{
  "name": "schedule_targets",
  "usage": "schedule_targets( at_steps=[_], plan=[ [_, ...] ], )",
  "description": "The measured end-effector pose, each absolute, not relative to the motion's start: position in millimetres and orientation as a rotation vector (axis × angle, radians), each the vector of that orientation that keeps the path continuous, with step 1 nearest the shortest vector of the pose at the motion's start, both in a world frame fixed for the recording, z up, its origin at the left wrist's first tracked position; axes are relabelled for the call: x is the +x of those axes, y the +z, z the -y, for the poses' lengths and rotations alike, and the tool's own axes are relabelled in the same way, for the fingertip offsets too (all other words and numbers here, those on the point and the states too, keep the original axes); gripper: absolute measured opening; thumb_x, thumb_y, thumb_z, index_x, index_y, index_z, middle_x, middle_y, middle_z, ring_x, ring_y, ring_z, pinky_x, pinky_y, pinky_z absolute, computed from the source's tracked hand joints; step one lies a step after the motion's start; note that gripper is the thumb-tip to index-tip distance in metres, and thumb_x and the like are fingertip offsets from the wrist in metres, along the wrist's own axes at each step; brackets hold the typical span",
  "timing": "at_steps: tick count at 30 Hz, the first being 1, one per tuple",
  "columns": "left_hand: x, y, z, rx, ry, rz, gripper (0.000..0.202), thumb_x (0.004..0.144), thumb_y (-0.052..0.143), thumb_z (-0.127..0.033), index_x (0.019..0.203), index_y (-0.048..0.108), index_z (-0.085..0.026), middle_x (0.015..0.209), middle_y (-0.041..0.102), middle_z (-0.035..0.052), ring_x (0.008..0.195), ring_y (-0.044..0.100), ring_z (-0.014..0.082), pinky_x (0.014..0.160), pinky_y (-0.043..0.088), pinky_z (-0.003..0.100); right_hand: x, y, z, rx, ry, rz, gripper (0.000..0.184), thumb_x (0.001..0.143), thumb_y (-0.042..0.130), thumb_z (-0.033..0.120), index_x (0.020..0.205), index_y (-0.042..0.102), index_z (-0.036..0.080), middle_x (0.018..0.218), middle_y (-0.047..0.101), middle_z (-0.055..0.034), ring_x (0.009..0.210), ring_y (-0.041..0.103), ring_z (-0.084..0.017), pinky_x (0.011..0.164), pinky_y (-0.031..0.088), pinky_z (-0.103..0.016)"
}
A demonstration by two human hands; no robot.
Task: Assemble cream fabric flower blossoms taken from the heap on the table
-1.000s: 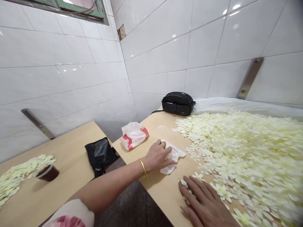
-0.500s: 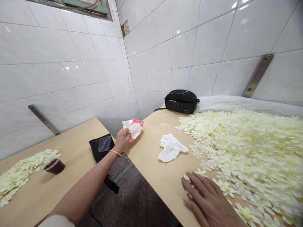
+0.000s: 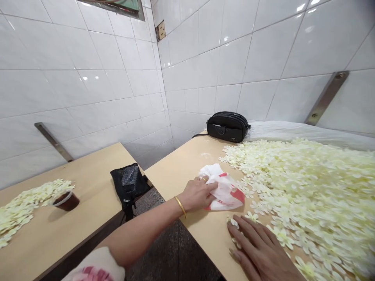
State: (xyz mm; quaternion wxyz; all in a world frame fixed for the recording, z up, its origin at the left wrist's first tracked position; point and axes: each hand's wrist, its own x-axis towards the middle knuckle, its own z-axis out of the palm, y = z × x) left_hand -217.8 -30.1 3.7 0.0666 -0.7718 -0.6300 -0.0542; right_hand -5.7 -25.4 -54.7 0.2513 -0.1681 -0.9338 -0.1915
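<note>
Near the front edge of a light wooden tabletop (image 3: 175,175), I am watching the left hand (image 3: 199,193) gripping a red-and-white soft plastic tissue packet (image 3: 227,193). Its thumb and fingers are pinching the packet's near end, and the packet is lying flat on the wood. A crumpled white tissue (image 3: 209,170) is showing at the packet's far side, touching it. I cannot tell whether it is sitting inside the packet or under it.

Just beside the packet, closer to me, the right hand (image 3: 260,249) is resting palm down. Its fingers are straight and slightly spread, with the fingertips lying on a few loose blossoms. A wide heap of pale yellow fabric flowers (image 3: 307,187) is covering the right of the table and reaching the packet's edge.

At the far end, against the white tiled wall, a black leather zip bag (image 3: 227,127) is sitting closed, hiding its contents.

On a second wooden table (image 3: 96,175) to the left, a small dark brown cup (image 3: 66,201) is standing upright beside a smaller spread of flowers (image 3: 26,207). Its contents are too small for me to make out. A black mesh pouch (image 3: 130,181) is lying at that table's corner, with something grey and rectangular showing through the mesh.
</note>
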Motion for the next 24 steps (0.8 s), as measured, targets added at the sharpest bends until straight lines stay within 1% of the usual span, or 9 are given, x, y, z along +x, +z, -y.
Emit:
schedule_targets(
  at_steps=[2, 3, 8, 10, 13, 15, 17, 20, 24],
  plan=[
    [-229, 0, 23, -2.328, -0.048, 1.944, 0.028, 0.08, 0.033, -0.036, 0.099, 0.051, -0.026, 0.091, 0.051, 0.0059, 0.072, 0.054, 0.0172, 0.062, 0.043, 0.028, -5, -56, 24, -0.438, -0.524, 2.551, 0.037, 0.077, 0.045, 0.042, 0.107, 0.056, 0.023, 0.109, 0.058, -0.0053, 0.098, 0.051, -0.022, 0.08, 0.035, -0.034],
    [-236, -1, 22, -2.311, -0.023, 1.966, 0.027, 0.08, 0.032, -0.034, 0.098, 0.051, -0.026, 0.089, 0.052, 0.0055, 0.071, 0.054, 0.017, 0.062, 0.042, 0.028, -5, -56, 23, -0.433, -0.522, 2.553, 0.037, 0.077, 0.045, 0.043, 0.108, 0.055, 0.023, 0.109, 0.058, -0.0051, 0.098, 0.051, -0.021, 0.08, 0.035, -0.033],
    [-281, -3, 27, -2.189, -0.02, 2.09, 0.03, 0.079, 0.034, -0.026, 0.104, 0.049, -0.029, 0.09, 0.052, 0.0046, 0.072, 0.055, 0.016, 0.062, 0.04, 0.026, -5, -54, 22, -0.442, -0.572, 2.528, 0.037, 0.076, 0.047, 0.044, 0.105, 0.057, 0.024, 0.107, 0.059, -0.0046, 0.097, 0.052, -0.021, 0.08, 0.035, -0.032],
    [-302, -2, 23, -2.196, -0.056, 2.08, 0.029, 0.078, 0.034, -0.025, 0.102, 0.051, -0.029, 0.095, 0.053, 0.0038, 0.073, 0.054, 0.0154, 0.062, 0.039, 0.025, -6, -52, 23, -0.439, -0.603, 2.521, 0.037, 0.075, 0.047, 0.044, 0.104, 0.058, 0.023, 0.106, 0.06, -0.0049, 0.095, 0.053, -0.022, 0.08, 0.034, -0.032],
    [-328, 2, 4, -2.214, -0.074, 2.063, 0.026, 0.077, 0.037, -0.024, 0.096, 0.055, -0.028, 0.09, 0.055, 0.0027, 0.073, 0.054, 0.0155, 0.059, 0.038, 0.023, -7, -48, 23, -0.45, -0.625, 2.508, 0.037, 0.075, 0.047, 0.044, 0.104, 0.059, 0.024, 0.104, 0.061, -0.0045, 0.094, 0.053, -0.021, 0.079, 0.035, -0.032],
    [-338, 3, -12, -2.19, -0.099, 2.06, 0.027, 0.076, 0.037, -0.021, 0.094, 0.056, -0.026, 0.088, 0.056, 0.0034, 0.073, 0.054, 0.0158, 0.059, 0.037, 0.024, -8, -46, 23, -0.454, -0.632, 2.5, 0.036, 0.075, 0.048, 0.044, 0.102, 0.059, 0.024, 0.102, 0.062, -0.0044, 0.093, 0.054, -0.021, 0.078, 0.036, -0.032],
    [-340, 3, -21, -2.152, -0.136, 2.06, 0.028, 0.075, 0.036, -0.018, 0.093, 0.057, -0.024, 0.085, 0.056, 0.0042, 0.071, 0.054, 0.0158, 0.059, 0.037, 0.024, -8, -45, 23, -0.454, -0.635, 2.492, 0.035, 0.075, 0.048, 0.043, 0.101, 0.06, 0.023, 0.101, 0.062, -0.0046, 0.092, 0.054, -0.021, 0.078, 0.036, -0.032],
    [-329, -2, -13, -2.098, -0.192, 2.054, 0.026, 0.076, 0.034, -0.016, 0.086, 0.057, -0.021, 0.079, 0.055, 0.0047, 0.067, 0.052, 0.0149, 0.059, 0.036, 0.025, -7, -43, 23, -0.461, -0.616, 2.504, 0.035, 0.075, 0.048, 0.043, 0.101, 0.06, 0.022, 0.101, 0.062, -0.0049, 0.092, 0.054, -0.02, 0.078, 0.036, -0.032],
    [-305, -11, 24, -2.134, -0.288, 1.963, 0.025, 0.079, 0.029, -0.018, 0.085, 0.054, -0.02, 0.082, 0.053, 0.0049, 0.068, 0.049, 0.014, 0.061, 0.036, 0.025, -6, -45, 22, -0.465, -0.593, 2.498, 0.034, 0.076, 0.048, 0.042, 0.101, 0.059, 0.023, 0.101, 0.062, -0.0047, 0.092, 0.054, -0.02, 0.078, 0.036, -0.031]
  ],
)
